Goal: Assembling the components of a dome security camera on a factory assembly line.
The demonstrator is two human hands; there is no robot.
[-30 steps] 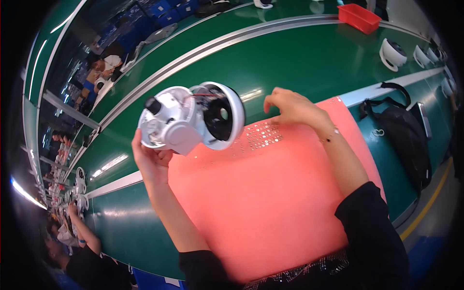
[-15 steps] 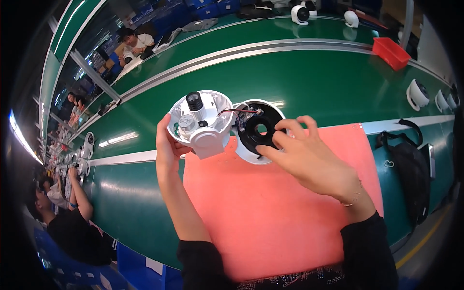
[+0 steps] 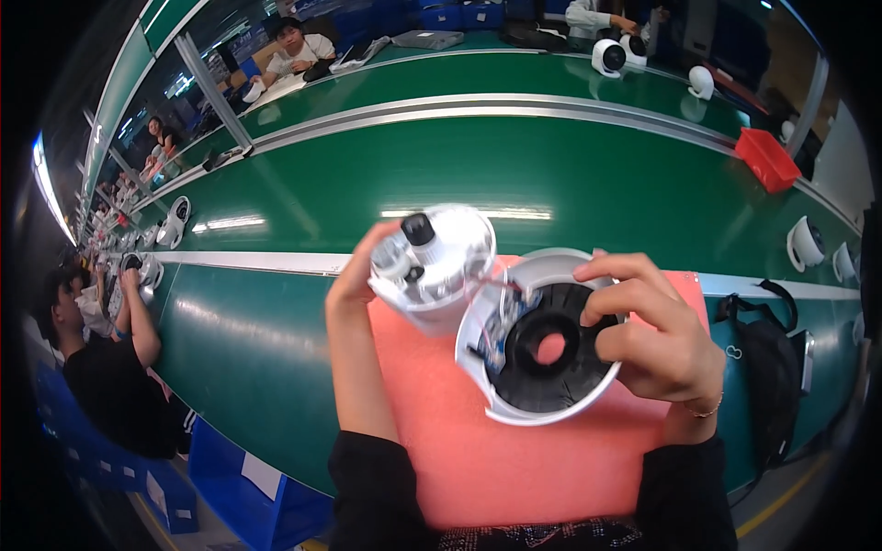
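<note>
In my left hand (image 3: 354, 280) is a white camera housing half (image 3: 450, 234), gripped at its left side. A black lens barrel and a round silvery motor stand up inside it, slightly blurred. My right hand (image 3: 657, 335) clasps the right rim of a white round camera shell (image 3: 473, 340), fingers bent over its edge. The shell's open side faces up, showing a black disc (image 3: 524, 376) with a round hole and a small circuit board at its left. Thin wires (image 3: 491, 280) run between the two halves. Both are held above a pink mat (image 3: 432, 441).
Beyond the mat runs a green conveyor belt (image 3: 367, 174) with a metal rail. White cameras (image 3: 807, 243) and a red bin (image 3: 767, 159) stand at the right. A black bag (image 3: 772, 367) lies beside the mat. A co-worker (image 3: 110, 367) sits at the left; blue bins (image 3: 220, 468) are below.
The right-hand shell has come nearer and tilted so its inside faces up more. My left hand has moved right and down with the housing half. The whole view has shifted.
</note>
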